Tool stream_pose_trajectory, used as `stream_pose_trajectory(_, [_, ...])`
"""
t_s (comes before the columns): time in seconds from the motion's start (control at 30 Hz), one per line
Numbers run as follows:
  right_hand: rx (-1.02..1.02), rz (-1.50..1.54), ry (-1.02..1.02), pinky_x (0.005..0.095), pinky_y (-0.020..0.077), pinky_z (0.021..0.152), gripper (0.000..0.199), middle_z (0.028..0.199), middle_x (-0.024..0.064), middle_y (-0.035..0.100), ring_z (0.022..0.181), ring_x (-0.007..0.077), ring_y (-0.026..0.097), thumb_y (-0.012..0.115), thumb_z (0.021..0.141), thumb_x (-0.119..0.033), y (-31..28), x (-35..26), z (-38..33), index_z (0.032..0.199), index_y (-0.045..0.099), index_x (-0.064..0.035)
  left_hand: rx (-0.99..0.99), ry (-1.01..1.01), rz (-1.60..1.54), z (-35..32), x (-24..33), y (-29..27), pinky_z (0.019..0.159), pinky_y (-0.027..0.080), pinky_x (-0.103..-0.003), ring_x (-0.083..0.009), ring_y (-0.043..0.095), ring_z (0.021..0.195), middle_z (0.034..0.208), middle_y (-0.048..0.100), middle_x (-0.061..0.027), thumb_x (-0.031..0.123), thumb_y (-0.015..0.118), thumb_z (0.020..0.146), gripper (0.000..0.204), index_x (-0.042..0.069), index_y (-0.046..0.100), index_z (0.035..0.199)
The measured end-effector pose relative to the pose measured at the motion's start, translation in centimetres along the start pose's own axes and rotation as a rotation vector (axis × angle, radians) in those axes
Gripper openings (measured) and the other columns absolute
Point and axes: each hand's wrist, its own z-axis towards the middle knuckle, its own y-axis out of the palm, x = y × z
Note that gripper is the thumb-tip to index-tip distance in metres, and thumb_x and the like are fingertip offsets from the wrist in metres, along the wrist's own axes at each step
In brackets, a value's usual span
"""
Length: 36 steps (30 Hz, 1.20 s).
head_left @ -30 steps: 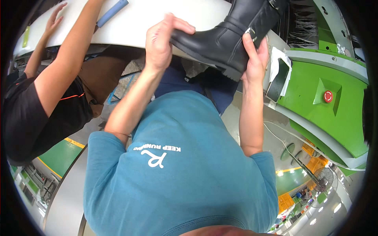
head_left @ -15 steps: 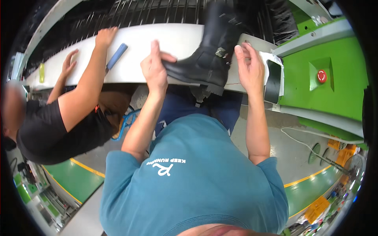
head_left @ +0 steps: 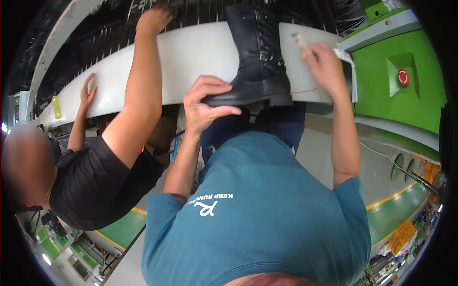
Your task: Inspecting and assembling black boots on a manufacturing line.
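White bench (head_left: 200, 52) curves across the top, a co-worker (head_left: 95, 181) in black leaning on it at left. Black boot (head_left: 257, 57) stands upright on the bench edge. Left hand (head_left: 207, 102) grips its toe. Right hand (head_left: 324, 66) pinches a small pale stick (head_left: 301, 43) beside the boot.

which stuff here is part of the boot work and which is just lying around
In use:
black boot, standing on the white bench
left hand, gripping its toe
right hand, holding a small pale tool

Lying about:
yellow-green item
red button
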Motion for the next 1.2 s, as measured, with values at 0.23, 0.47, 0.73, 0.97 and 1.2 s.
stream_pose_trajectory(0.23, [0.042,1.878,-0.176,0.0312,0.0525,0.061,0.031,0.089,0.0028,0.064,0.075,0.0171,0.063,0.062,0.113,-0.029,-4.4,-13.6,-0.8,0.129,0.070,-0.0040,-0.024,0.105,-0.044,0.4,-0.2,1.1,0.090,0.061,-0.038,-0.0245,0.073,0.099,0.105,0.075,-0.0078,0.023,0.111,0.055,0.056,0.003,0.084,0.100])
stream_pose_trajectory(0.47, [-0.201,2.135,0.142,0.0266,0.0246,0.044,0.052,0.066,-0.0070,0.033,0.049,0.0078,0.026,0.037,0.122,-0.056,2.2,-15.0,0.4,0.093,0.053,-0.0163,-0.169,0.133,-0.020,2.2,0.7,1.4,0.104,0.063,-0.044,-0.0364,0.077,0.125,0.122,0.084,-0.0163,0.025,0.108,0.059,0.057,0.002,0.083,0.105])
stream_pose_trajectory(0.73, [-0.096,2.077,0.306,0.0295,0.0220,0.043,0.058,0.061,-0.0055,0.029,0.047,0.0102,0.022,0.032,0.121,-0.060,2.3,-16.7,-0.6,0.087,0.048,-0.0169,-0.225,0.109,-0.024,3.2,0.7,1.6,0.099,0.067,-0.043,-0.0362,0.081,0.116,0.116,0.085,-0.0186,0.029,0.107,0.060,0.057,-0.001,0.085,0.104])
stream_pose_trajectory(0.97, [0.089,2.029,0.237,0.0293,0.0215,0.042,0.060,0.060,-0.0051,0.030,0.047,0.0095,0.020,0.030,0.121,-0.061,3.2,-18.1,-2.0,0.085,0.046,-0.0153,-0.253,0.120,-0.046,3.6,0.5,1.7,0.087,0.068,-0.039,-0.0340,0.084,0.103,0.109,0.085,-0.0178,0.028,0.106,0.063,0.048,0.001,0.083,0.095])
stream_pose_trajectory(1.2, [0.063,1.984,0.240,0.0288,0.0213,0.042,0.055,0.062,-0.0054,0.030,0.047,0.0078,0.021,0.034,0.122,-0.055,2.7,-19.2,-1.3,0.089,0.046,-0.0134,-0.320,0.150,0.026,4.6,1.0,1.2,0.075,0.066,-0.036,-0.0299,0.084,0.088,0.101,0.086,-0.0135,0.027,0.105,0.068,0.042,0.002,0.081,0.091])
